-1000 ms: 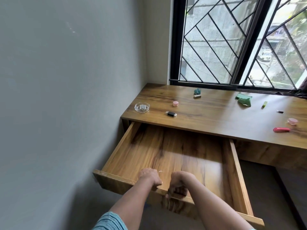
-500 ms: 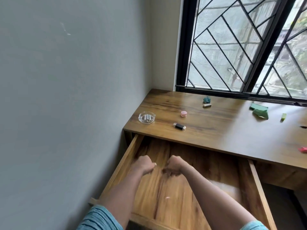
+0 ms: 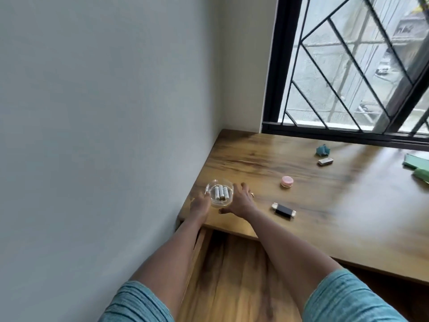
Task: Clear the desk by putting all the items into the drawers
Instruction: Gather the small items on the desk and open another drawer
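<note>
Dish: glass dish (image 3: 229,199) holding batteries (image 3: 220,192) stands on the desk (image 3: 325,224) at its near left corner, by the wall.
Left hand (image 3: 197,205): blurred, fingers at the dish's left wall; grip cannot be told.
Right hand (image 3: 240,201): thumb and spread fingers curve round the dish's right side.
Drawer (image 3: 232,275): open below the desk's near edge.
</note>
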